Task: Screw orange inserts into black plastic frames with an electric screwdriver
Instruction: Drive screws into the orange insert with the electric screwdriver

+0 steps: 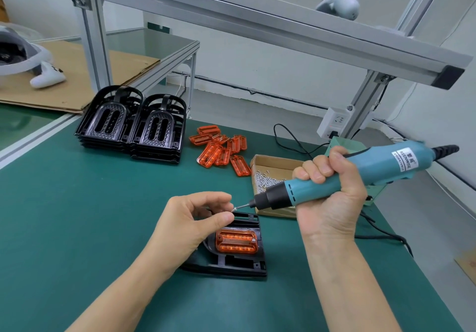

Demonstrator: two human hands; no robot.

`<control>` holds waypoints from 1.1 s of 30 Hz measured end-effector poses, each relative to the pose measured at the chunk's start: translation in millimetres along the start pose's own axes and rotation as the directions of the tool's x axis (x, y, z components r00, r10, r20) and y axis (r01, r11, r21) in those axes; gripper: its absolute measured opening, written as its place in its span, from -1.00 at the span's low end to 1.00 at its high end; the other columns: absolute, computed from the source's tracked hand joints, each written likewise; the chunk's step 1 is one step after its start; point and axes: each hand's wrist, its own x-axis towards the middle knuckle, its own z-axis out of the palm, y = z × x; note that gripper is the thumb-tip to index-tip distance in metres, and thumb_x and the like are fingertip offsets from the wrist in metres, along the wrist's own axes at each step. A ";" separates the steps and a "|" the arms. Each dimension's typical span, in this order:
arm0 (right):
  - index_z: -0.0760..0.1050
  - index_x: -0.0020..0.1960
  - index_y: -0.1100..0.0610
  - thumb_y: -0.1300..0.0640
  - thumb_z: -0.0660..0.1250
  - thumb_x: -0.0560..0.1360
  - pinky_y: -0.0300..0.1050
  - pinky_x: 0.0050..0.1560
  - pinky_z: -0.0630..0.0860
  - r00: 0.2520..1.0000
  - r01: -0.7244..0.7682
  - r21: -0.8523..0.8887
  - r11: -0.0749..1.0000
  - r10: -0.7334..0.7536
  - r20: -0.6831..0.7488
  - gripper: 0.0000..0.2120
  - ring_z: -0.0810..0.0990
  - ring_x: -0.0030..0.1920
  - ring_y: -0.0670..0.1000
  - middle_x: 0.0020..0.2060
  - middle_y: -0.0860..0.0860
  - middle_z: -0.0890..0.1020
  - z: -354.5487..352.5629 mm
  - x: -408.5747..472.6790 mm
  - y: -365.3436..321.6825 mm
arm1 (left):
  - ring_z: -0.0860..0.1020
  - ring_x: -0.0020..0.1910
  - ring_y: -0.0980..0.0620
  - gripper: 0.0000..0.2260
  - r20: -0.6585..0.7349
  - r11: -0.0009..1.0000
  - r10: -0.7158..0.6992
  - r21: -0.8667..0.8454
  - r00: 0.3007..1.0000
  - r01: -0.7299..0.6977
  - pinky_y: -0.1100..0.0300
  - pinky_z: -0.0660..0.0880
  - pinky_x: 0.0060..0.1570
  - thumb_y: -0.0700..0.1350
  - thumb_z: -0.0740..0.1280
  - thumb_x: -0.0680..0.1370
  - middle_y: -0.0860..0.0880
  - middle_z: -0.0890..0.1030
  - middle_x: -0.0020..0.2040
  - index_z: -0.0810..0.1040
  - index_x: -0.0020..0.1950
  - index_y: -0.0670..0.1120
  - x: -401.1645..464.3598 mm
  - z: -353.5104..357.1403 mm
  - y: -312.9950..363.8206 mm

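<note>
Where the white label runs along the teal body of the electric screwdriver (355,177), reads "KEENWISE" in capitals, with 2 larger characters above it and a finer line below too small to make out. Gripped around the barrel by the right hand (332,197), fingers curled tight and thumb side up, bit tip (240,206) pointing left and slightly down. Meeting that tip, a small screw (234,209), pinched between thumb and forefinger of the left hand (188,226), remaining fingers loosely curled behind. Just below those fingertips, a black plastic frame (231,262) lying flat on the green mat (77,215), with 1 orange insert (236,241) seated in its recess; 1 screw head visible at the insert's right end. Left palm covering the frame's left part.

Farther back on the mat, 2 stacks of black frames (131,130) side by side, touching. To their right, a loose heap of orange inserts (221,148), some overlapping. Beside the heap, an open cardboard box (277,164) holding silver screws (265,181), partly hidden behind the screwdriver's nose. Behind the right hand, a green power unit (342,143) with a black cable (288,136) looping across the mat. On the aluminium upright, a white socket strip (334,123). On the neighbouring bench at left, flattened cardboard (82,74) with a white controller (47,76) resting on it.
</note>
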 end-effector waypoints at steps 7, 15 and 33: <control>0.50 -0.31 0.00 0.27 0.25 0.36 -0.27 -0.43 0.37 0.996 -0.076 -0.117 0.990 0.082 0.046 -0.81 0.30 -0.52 -0.12 -0.51 -0.10 0.34 0.3 -0.2 14.8 | -0.02 0.40 0.42 -0.15 0.228 0.653 -0.040 0.743 0.973 -0.148 0.22 -0.14 0.45 0.47 0.25 0.08 0.41 0.21 0.35 0.28 0.37 0.30 -5.9 -17.8 -13.5; 0.48 -0.23 0.04 0.30 0.28 0.33 -0.25 -0.42 0.36 0.983 -0.128 -0.307 0.943 0.162 0.088 -0.83 0.30 -0.51 -0.09 -0.49 -0.07 0.36 -3.4 -2.6 36.2 | 0.00 0.47 0.26 -0.01 0.235 0.541 -0.087 0.827 0.968 -0.152 0.12 -0.19 0.47 0.46 0.25 0.11 0.26 0.18 0.48 0.16 0.50 0.16 -4.9 -16.5 -16.1; 0.49 -0.25 0.04 0.31 0.33 0.33 -0.21 -0.41 0.36 0.914 -0.111 -0.472 0.874 0.276 0.298 -0.83 0.31 -0.52 -0.06 -0.51 -0.04 0.36 5.8 2.8 47.9 | 0.03 0.30 0.32 -0.15 0.210 0.578 -0.020 0.800 0.977 -0.160 0.23 -0.09 0.41 0.34 0.45 0.22 0.25 0.28 0.36 0.24 0.44 0.18 -7.6 -15.9 -16.8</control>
